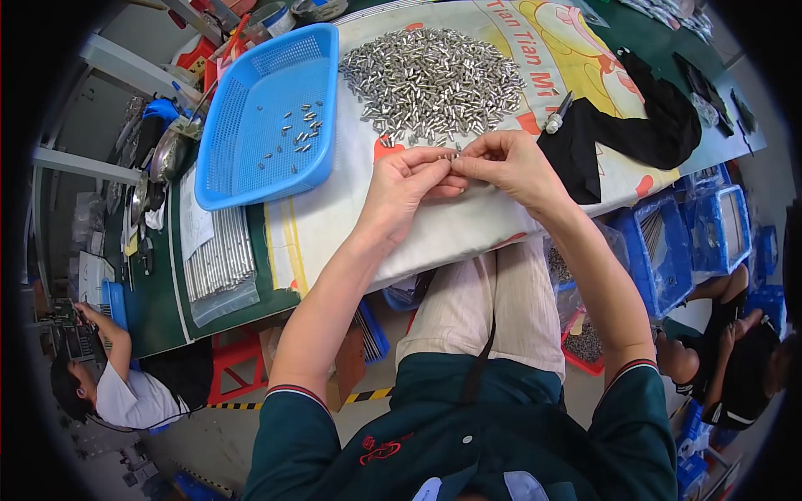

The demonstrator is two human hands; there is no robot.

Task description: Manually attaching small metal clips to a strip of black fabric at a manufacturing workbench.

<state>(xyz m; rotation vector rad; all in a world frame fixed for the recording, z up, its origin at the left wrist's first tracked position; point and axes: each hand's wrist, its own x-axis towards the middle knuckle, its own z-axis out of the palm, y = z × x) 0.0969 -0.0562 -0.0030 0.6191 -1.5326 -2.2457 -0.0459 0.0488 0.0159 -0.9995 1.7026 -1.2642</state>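
Observation:
My left hand point(411, 185) and my right hand point(507, 164) meet over the near part of the cloth-covered table point(334, 225). Between their pinched fingertips are small metal pins point(451, 156), short and silvery; their exact number is hard to make out. Both hands are closed, thumbs against forefingers. Just beyond them lies a wide heap of the same kind of small metal pins point(434, 79). To the left, a blue perforated plastic basket point(242, 92) holds several loose pins point(307, 129) on its floor.
Right of the heap lie a black cloth point(576, 150) and a pointed tool point(564, 108). A bag of metal rods point(219, 263) rests left of the cloth. Blue crates point(660, 250) stand at the lower right. One person point(134, 376) sits at the left, another point(727, 359) at the right.

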